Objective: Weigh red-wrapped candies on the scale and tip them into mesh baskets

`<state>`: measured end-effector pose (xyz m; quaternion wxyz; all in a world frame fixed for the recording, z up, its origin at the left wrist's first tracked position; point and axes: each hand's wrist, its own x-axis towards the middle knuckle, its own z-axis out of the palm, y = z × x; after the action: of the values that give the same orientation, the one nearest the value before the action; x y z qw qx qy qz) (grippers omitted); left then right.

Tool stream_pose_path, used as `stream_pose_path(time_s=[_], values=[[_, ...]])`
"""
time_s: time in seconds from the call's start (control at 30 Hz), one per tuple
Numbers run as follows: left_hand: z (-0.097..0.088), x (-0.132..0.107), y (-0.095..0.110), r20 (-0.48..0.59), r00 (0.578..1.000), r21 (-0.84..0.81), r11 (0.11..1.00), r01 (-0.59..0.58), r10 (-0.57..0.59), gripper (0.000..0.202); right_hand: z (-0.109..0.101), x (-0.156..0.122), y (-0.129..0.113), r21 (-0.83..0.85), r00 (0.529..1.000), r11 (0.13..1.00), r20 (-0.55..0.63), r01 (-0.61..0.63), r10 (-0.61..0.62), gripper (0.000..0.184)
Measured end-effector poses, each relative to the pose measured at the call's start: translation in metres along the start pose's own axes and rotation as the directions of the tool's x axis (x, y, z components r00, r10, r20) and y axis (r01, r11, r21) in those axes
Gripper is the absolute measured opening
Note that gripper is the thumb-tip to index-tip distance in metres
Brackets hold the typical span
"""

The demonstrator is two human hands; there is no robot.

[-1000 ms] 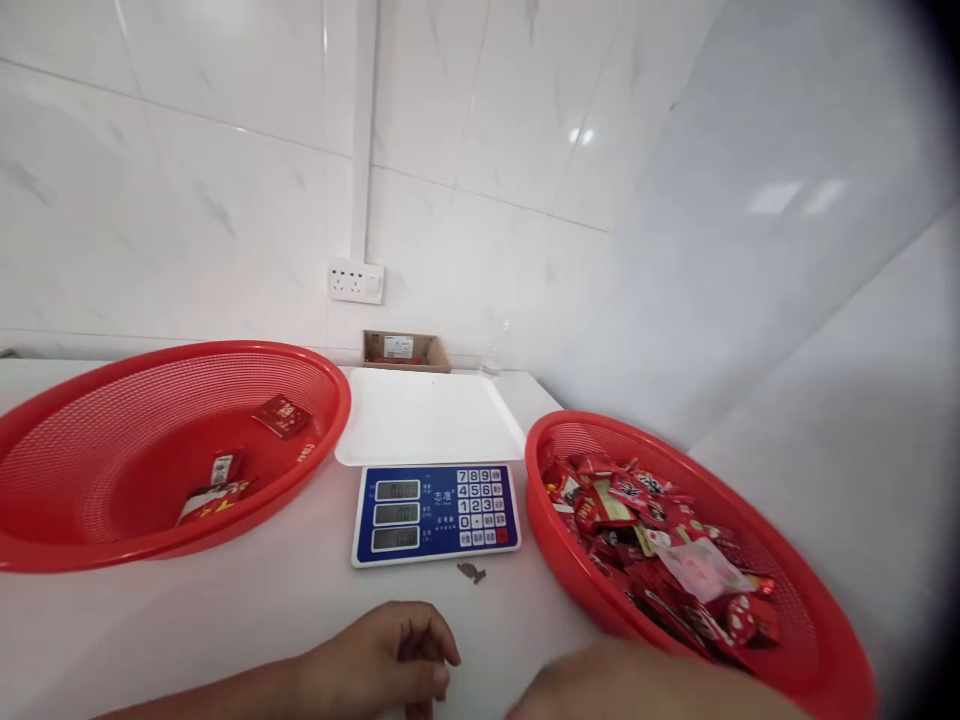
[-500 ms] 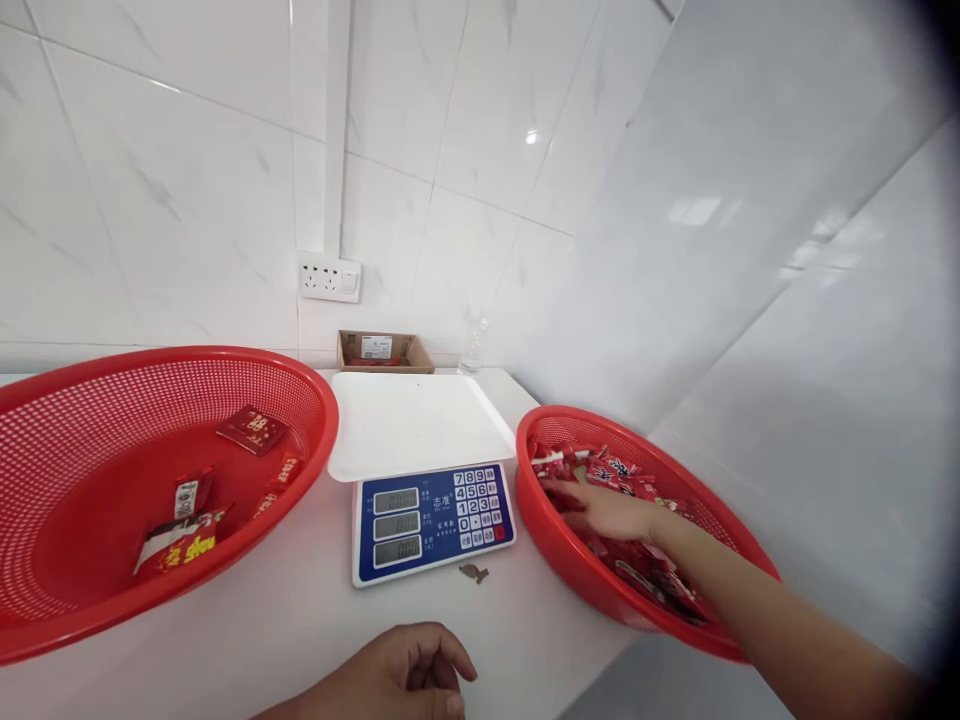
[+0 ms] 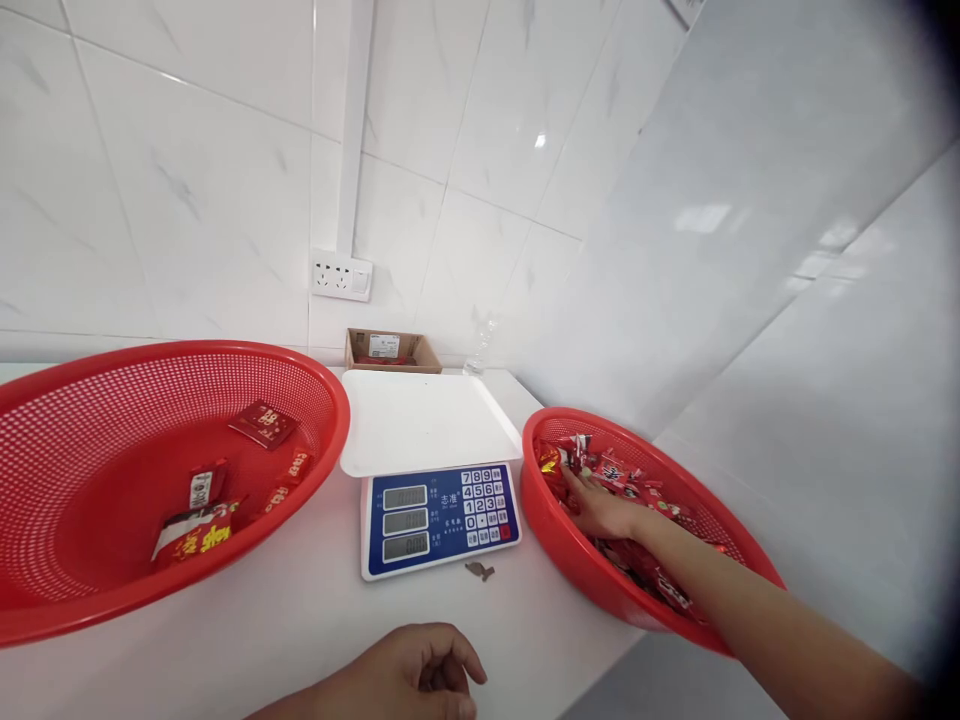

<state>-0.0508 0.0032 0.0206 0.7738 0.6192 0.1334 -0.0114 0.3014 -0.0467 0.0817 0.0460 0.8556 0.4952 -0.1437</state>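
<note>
My right hand [image 3: 606, 508] reaches into the right red basket [image 3: 720, 510], its fingers spread over a heap of small red-wrapped packets [image 3: 611, 470]. The fingertips touch the packets, and no grip on any of them shows. At the near edge of the view, my left hand [image 3: 431, 665] rests above the white table with loosely bent fingers, thumb apart, holding nothing visible. Between the two baskets stands a white weighing scale [image 3: 442, 520] with a blue keypad panel and a bare white pan [image 3: 427, 425].
A larger red basket [image 3: 341, 430] on the left holds several packets, including a dark red square one [image 3: 262, 424] and a yellow-lettered one [image 3: 196, 535]. Behind the scale are a cardboard box [image 3: 427, 355] and a clear bottle [image 3: 478, 350]. A brown scrap [image 3: 480, 571] lies before the scale.
My right hand has shifted slightly within the right basket, its fingers more spread, and a shiny gold-and-red packet now shows by them. The view has turned a little; my left hand stays much the same.
</note>
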Motion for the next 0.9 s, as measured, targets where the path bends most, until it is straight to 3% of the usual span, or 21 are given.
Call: stream_pose_path(time_s=[0.1, 0.2, 0.37, 0.67, 0.9], values=[[0.002, -0.002, 0.001, -0.006, 1.0, 0.02, 1.0, -0.001, 0.001, 0.028, -0.002, -0.004, 0.001, -0.068, 1.0, 0.998, -0.007, 0.015, -0.015, 0.097], [0.004, -0.003, 0.002, -0.018, 1.0, 0.027, 1.0, 0.012, -0.012, 0.029, -0.012, -0.009, 0.008, 0.018, 0.995, 0.995, 0.005, 0.097, -0.097, 0.085], [0.005, -0.002, 0.003, -0.036, 0.999, 0.049, 0.999, 0.012, -0.01, 0.028, -0.019, -0.006, 0.015, 0.042, 0.999, 0.998, 0.001, 0.035, -0.035, 0.062], [0.002, -0.001, -0.003, 0.012, 0.999, 0.051, 0.997, -0.051, 0.05, 0.033, 0.006, 0.009, -0.002, -0.094, 0.991, 0.989, -0.079, -0.111, 0.103, 0.071], [0.001, -0.002, 0.0, 0.03, 0.999, 0.066, 0.997, -0.04, 0.038, 0.045, -0.006, 0.003, -0.012, -0.02, 0.994, 0.998, -0.095, -0.064, 0.062, 0.03]])
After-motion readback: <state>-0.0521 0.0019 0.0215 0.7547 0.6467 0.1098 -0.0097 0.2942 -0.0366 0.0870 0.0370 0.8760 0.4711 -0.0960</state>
